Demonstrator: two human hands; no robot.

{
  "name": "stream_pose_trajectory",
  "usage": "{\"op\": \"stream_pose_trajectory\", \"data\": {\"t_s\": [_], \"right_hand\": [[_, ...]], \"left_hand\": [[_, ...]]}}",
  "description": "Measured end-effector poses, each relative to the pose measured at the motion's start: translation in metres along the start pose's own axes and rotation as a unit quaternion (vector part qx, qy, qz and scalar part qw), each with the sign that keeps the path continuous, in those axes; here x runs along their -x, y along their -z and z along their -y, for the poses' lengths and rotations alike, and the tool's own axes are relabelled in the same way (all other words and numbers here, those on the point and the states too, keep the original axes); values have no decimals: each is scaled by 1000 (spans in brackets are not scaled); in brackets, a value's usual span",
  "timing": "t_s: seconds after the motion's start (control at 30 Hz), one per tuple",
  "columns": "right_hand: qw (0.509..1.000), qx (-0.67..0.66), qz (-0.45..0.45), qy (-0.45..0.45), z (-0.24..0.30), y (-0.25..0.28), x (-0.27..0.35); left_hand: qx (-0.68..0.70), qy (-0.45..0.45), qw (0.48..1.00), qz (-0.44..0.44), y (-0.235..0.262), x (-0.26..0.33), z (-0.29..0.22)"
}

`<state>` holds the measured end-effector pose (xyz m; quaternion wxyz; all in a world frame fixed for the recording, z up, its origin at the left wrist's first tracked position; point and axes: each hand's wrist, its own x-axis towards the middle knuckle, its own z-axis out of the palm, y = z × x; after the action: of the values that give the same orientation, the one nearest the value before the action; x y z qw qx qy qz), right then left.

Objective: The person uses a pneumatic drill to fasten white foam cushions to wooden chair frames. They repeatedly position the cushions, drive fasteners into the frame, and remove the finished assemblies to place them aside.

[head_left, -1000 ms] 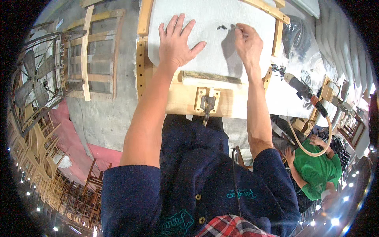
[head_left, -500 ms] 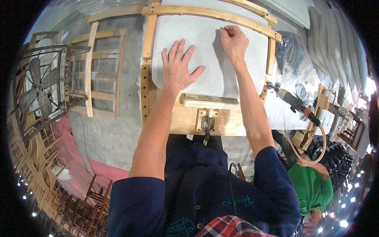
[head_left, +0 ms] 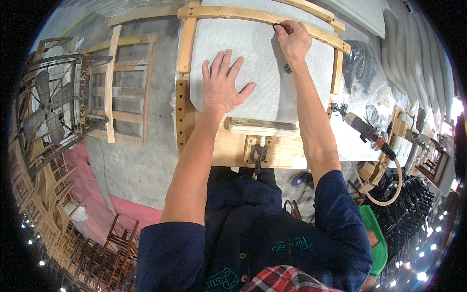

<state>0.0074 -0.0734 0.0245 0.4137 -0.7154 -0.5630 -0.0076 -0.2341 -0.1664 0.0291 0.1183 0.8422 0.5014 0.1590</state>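
Note:
My left hand [head_left: 223, 85] lies with its fingers spread on a light grey, fabric-like panel [head_left: 260, 63] with rounded corners. The panel rests within a wooden frame [head_left: 233, 13]. At the far rail, my right hand [head_left: 294, 43] is closed in a pinch beside the wood. A small dark thing shows at its fingertips, too small to name. Beside my right wrist another small dark piece [head_left: 288, 68] is partly hidden by the arm. Along the panel's near edge lies a wooden block [head_left: 262, 127], with a dark metal clamp [head_left: 258, 153] below it.
To the right of the frame hangs a power tool [head_left: 360, 125] with a pale hose. Grey curved panels [head_left: 413, 58] stack at the far right. On the left stand a slatted wooden frame [head_left: 119, 92] and a caged fan [head_left: 47, 104]. A person in green [head_left: 377, 243] is at lower right.
My right hand has moved slightly farther away, up to the far rail. A small dark piece now shows by my wrist. The person in green has shifted and is less visible.

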Motion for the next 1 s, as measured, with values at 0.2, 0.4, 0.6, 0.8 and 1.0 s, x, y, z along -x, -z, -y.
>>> {"op": "stream_pose_trajectory", "data": {"t_s": [0.2,0.4,0.6,0.8,1.0], "right_hand": [[1000,1,23,3,-7,2,-6],[987,-23,151,-57,-2,33,-15],[958,-24,252,-133,4,110,28],[971,-42,212,-105,15,113,70],[977,-56,191,-81,10,107,82]], "left_hand": [[-1,5,1000,4,-2,1,-1],[-49,20,998,39,0,-2,-2],[-53,15,998,30,-2,0,0],[-54,13,998,41,0,-2,-1],[-30,-4,1000,5,0,-2,-1]]}}
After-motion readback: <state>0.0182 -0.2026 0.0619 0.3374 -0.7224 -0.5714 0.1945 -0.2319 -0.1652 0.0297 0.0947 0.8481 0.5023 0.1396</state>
